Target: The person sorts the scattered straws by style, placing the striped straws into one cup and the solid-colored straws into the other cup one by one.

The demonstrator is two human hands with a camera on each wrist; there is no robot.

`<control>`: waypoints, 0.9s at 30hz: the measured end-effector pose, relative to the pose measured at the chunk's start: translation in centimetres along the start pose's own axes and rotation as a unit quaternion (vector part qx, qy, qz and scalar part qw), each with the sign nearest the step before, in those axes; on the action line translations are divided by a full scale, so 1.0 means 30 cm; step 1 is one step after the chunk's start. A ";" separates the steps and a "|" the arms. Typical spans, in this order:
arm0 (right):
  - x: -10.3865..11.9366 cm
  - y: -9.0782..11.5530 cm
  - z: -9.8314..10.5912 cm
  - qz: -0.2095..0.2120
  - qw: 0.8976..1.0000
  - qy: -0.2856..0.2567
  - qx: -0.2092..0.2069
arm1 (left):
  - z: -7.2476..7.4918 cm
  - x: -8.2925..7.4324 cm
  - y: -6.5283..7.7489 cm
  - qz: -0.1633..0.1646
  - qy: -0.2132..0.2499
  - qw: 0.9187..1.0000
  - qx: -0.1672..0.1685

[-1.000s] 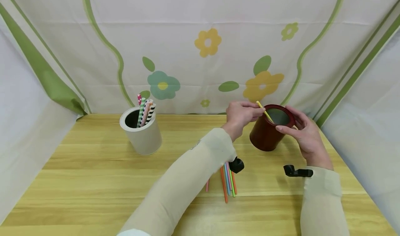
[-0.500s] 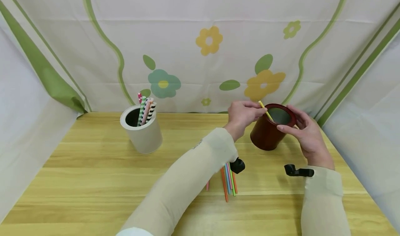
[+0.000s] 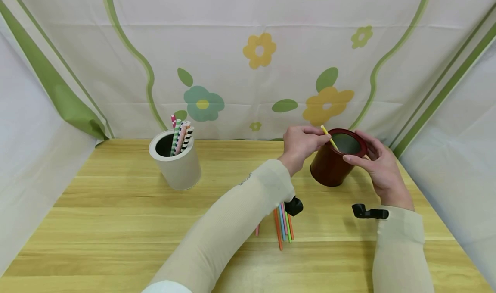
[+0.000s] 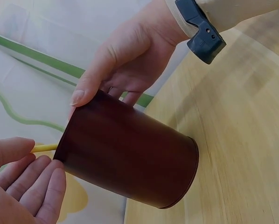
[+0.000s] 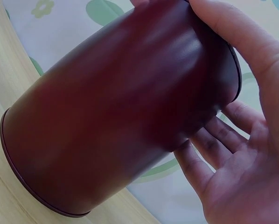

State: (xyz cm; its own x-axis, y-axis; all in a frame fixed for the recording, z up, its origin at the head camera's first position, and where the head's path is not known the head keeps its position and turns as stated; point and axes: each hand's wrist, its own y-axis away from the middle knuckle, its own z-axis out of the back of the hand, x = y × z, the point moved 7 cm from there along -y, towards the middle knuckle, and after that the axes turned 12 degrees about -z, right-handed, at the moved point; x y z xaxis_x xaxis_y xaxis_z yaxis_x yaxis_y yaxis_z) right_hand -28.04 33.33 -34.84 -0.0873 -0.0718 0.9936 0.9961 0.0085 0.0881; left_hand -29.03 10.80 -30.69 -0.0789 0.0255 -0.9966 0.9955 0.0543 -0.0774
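In the head view my left hand (image 3: 304,144) pinches a slim yellow straw (image 3: 327,136) between thumb and fingers. The straw slants over the near-left rim of a dark red cylindrical holder (image 3: 329,168), its lower end inside the mouth. My right hand (image 3: 383,170) grips that holder at the right of its rim, thumb in front and fingers behind. The left wrist view shows the yellow straw (image 4: 45,148) entering the holder (image 4: 130,149), which leans toward the left hand. In the right wrist view the holder (image 5: 116,107) fills most of the picture, thumb and fingers about its upper end.
A cream holder (image 3: 180,172) with several patterned straws (image 3: 180,138) stands at the left. Plain coloured straws (image 3: 284,226) lie on the wooden table (image 3: 116,224), partly under my left forearm (image 3: 228,224). A flowered cloth (image 3: 217,47) hangs behind; white cloth borders both sides.
The head view has shifted slightly. Both hands stay at the dark red holder, the left with the yellow straw, the right at the rim.
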 end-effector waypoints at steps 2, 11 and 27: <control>0.002 0.001 -0.001 0.000 1.000 0.001 0.000 | 0.000 -0.002 0.001 -0.001 0.000 1.000 0.001; 0.005 0.004 -0.003 -0.002 1.000 0.000 -0.002 | 0.003 0.001 0.009 0.002 0.011 1.000 0.012; 0.006 0.010 -0.006 0.004 1.000 -0.001 -0.004 | 0.089 0.049 0.084 0.030 0.041 0.995 0.091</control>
State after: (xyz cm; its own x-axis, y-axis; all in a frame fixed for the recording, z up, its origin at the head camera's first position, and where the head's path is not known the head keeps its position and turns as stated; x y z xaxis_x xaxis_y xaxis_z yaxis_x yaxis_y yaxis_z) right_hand -27.75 33.16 -34.65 -0.0801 -0.0688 0.9944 0.9968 0.0012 0.0804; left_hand -26.51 8.30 -32.44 -0.0154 0.1047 -0.9944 0.9910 -0.1309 -0.0291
